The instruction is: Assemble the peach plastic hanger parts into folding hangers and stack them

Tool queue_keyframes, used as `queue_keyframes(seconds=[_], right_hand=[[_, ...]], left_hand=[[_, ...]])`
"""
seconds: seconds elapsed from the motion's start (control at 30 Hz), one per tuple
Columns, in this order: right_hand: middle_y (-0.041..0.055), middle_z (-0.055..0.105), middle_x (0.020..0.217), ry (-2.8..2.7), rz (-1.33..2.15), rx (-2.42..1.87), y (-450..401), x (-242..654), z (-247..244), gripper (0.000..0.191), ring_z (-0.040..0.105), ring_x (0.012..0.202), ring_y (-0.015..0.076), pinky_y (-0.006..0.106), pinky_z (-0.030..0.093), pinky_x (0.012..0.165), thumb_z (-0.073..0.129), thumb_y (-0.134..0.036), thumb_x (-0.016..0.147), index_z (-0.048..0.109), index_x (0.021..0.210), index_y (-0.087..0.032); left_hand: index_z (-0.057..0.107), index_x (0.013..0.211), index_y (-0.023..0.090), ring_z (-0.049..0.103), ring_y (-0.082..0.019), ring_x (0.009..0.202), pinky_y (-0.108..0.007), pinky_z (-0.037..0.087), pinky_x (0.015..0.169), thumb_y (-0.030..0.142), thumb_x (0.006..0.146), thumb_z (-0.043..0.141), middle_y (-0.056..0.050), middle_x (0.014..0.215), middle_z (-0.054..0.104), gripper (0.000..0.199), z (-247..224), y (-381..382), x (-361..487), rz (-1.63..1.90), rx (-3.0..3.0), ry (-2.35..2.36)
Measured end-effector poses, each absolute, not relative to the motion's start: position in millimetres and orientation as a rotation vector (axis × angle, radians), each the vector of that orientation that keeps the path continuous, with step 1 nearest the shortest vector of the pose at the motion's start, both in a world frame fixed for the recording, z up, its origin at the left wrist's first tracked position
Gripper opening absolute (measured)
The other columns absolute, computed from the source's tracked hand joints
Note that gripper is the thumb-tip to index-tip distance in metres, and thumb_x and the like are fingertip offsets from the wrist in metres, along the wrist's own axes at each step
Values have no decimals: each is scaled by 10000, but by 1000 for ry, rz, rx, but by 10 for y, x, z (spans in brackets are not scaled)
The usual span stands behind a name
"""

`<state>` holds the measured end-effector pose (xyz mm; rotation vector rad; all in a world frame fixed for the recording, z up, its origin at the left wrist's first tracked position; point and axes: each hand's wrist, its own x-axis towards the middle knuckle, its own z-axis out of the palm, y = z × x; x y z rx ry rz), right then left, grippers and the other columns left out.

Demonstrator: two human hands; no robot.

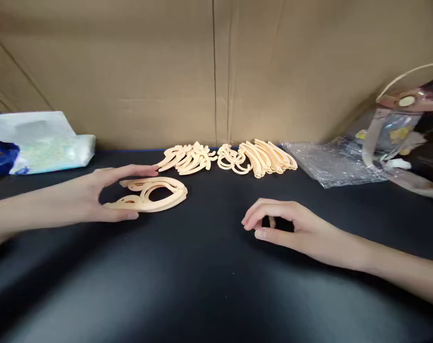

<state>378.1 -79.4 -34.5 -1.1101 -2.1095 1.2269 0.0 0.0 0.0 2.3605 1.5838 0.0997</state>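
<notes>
Several flat, pale wooden pieces with curved outlines (161,206) lie loosely stacked on the black table, left of centre. Around their left end is my left hand (121,193), its fingers stretched past the far side and its thumb at the near edge, spread apart. My right hand (269,221) hovers low over the table to the right, fingers loosely curled and thumb a little apart. A small tan shape shows under its palm, too unclear to tell from a fingertip. Nothing else shows in that hand.
Along the back lie curved wooden pieces (191,158), ring-like pieces (233,158) and a fanned pile of long ones (268,157). A white packet (48,145) lies back left. Clear plastic (334,162) and a strapped transparent container (398,126) are at the right, before a cardboard wall (148,76).
</notes>
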Motion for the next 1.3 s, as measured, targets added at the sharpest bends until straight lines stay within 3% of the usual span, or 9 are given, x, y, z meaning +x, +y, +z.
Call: queue_keyframes(seconds=[0.17, 0.43, 0.73, 0.9, 1.07, 1.3], right_hand=[[-3, 668, 1097, -2125, 1226, -1103, -805, 3796, -358, 125, 605, 920, 108, 236, 432, 756, 611, -312, 971, 688, 990, -216], [0, 671, 1094, -2152, 1208, -1095, -792, 3800, -360, 133, 610, 927, 114, 246, 423, 739, 606, -310, 972, 693, 992, -212], [2, 671, 1101, -2156, 1206, -1090, -787, 3806, -364, 135, 608, 935, 118, 248, 426, 752, 606, -319, 973, 691, 1002, -218], [2, 669, 1101, -2158, 1209, -1087, -791, 3806, -359, 131, 608, 934, 117, 247, 430, 753, 609, -312, 970, 691, 1003, -216], [4, 669, 1096, -2152, 1216, -1082, -789, 3802, -357, 126, 610, 933, 117, 246, 436, 762, 609, -306, 970, 692, 999, -215], [-1, 673, 1106, -2156, 1221, -1064, -779, 3809, -366, 130, 613, 929, 110, 236, 450, 789, 609, -315, 975, 689, 1016, -221]], left_hand=[[525, 1397, 284, 645, -234, 1103, -277, 424, 1031, 646, 729, 644, 33, 1331, 643, 768, 30, -38, -4, 45, 2371, 1593], [604, 1301, 272, 634, -255, 1117, -311, 426, 1034, 684, 585, 617, 22, 1311, 660, 827, 80, -33, 161, 53, 2219, 1719], [597, 1312, 237, 662, -246, 1036, -313, 436, 1023, 655, 620, 628, 2, 1255, 689, 809, 37, -10, 123, 92, 2310, 1650], [580, 1344, 282, 658, -233, 1077, -284, 450, 998, 653, 683, 628, 30, 1293, 674, 759, 7, -2, 75, 71, 2348, 1623], [593, 1336, 271, 670, -237, 1033, -294, 452, 1007, 672, 633, 625, 33, 1261, 685, 810, 11, 4, 74, 92, 2308, 1669], [476, 1453, 330, 647, -236, 1134, -294, 419, 1065, 651, 692, 657, 60, 1403, 603, 845, -48, 37, -81, 46, 2358, 1620]])
